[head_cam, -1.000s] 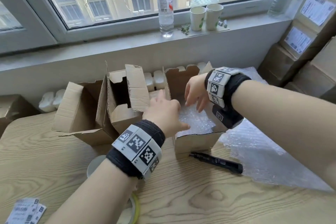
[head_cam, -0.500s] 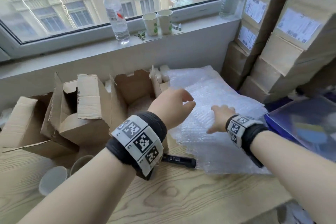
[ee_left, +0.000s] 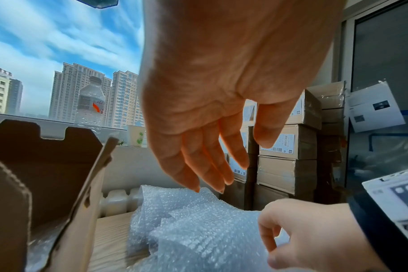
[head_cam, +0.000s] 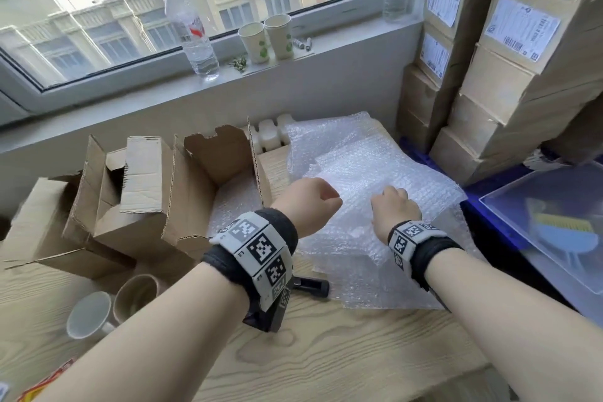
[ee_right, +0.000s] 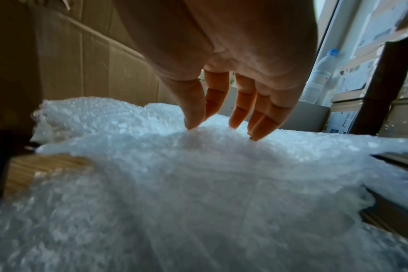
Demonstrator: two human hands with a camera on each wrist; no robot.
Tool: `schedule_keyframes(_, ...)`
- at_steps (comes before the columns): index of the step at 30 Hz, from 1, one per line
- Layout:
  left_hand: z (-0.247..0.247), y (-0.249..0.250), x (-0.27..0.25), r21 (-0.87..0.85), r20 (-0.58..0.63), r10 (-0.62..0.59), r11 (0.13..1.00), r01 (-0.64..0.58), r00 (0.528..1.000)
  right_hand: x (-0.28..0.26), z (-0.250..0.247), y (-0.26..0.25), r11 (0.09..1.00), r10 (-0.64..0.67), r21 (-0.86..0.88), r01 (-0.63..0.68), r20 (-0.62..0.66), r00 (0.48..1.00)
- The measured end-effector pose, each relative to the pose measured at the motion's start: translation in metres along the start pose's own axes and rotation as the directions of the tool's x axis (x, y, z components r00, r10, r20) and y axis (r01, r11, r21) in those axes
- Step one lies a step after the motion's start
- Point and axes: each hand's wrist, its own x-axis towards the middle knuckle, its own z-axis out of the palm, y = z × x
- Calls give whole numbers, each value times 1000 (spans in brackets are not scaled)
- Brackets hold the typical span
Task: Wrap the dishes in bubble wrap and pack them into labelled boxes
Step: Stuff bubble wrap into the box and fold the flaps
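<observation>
Pressing fingertips (ee_right: 193,121) into the bubble wrap pile (head_cam: 375,173), the right hand (head_cam: 396,210) sits nearer; the left hand (head_cam: 305,206) hovers relaxed, empty, just left.

We see the black marker pen (head_cam: 311,286) half hidden behind our left wristband; box labels (head_cam: 522,28) stay illegibly small.

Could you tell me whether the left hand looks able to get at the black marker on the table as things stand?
Probably yes. The marker lies on the bare table just under the left wrist, with nothing on top of it, and the left hand hovers open and holds nothing. It would only need to draw back a little.
</observation>
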Motion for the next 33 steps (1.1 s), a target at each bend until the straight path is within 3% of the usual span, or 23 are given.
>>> schedule_keyframes(4, 5, 0, 3, -28, -18, -101, 995, 100, 995, 0, -19, 5, 967, 41, 256, -17, -89, 995)
schedule_keyframes(6, 9, -4, 7, -28, 13, -161, 986, 162, 987, -3, -21, 7, 979, -20, 202, 32, -62, 998)
schedule_keyframes(9, 14, -4, 8, -33, 46, -196, 980, 197, 980, -9, -8, 11, 997, -66, -23, 68, 69, 995)
schedule_keyframes(11, 17, -4, 8, -40, 49, -201, 978, 203, 978, -10, 2, 15, 996, -58, -65, 60, 32, 998)
schedule_keyframes(14, 21, -2, 8, -75, 60, -207, 975, 211, 977, -9, 2, 18, 997, -41, 67, 43, -34, 999)
schedule_keyframes(17, 29, -4, 10, -159, 81, -271, 946, 281, 959, -9, -9, 22, 948, -4, 317, 17, -42, 999)
schedule_keyframes(19, 36, -8, 13, -329, 108, -356, 868, 372, 928, -14, -17, 25, 873, 25, 488, 20, -85, 996)
schedule_keyframes(21, 36, -6, 16, -566, 149, -421, 706, 426, 895, -20, -24, 26, 798, 13, 596, 87, -162, 987)
schedule_keyframes(24, 30, 1, 21, -816, 86, -463, 475, 329, 882, -33, -30, 22, 774, -132, 576, 261, -256, 958)
schedule_keyframes(26, 23, 5, 22, -854, -51, -448, 484, 194, 893, -39, -30, 20, 744, -227, 572, 345, -270, 936)
schedule_keyframes(28, 14, 10, 18, -865, -97, -387, 488, 114, 917, -40, -33, 21, 717, -252, 595, 364, -265, 931)
schedule_keyframes(31, -2, 13, 7, -880, -107, -311, 471, 55, 944, -31, -47, 26, 679, -81, 694, 242, -256, 963)
schedule_keyframes(33, -14, 12, -1, -891, -133, -280, 454, 9, 951, -20, -56, 30, 560, 40, 815, 151, -208, 977)
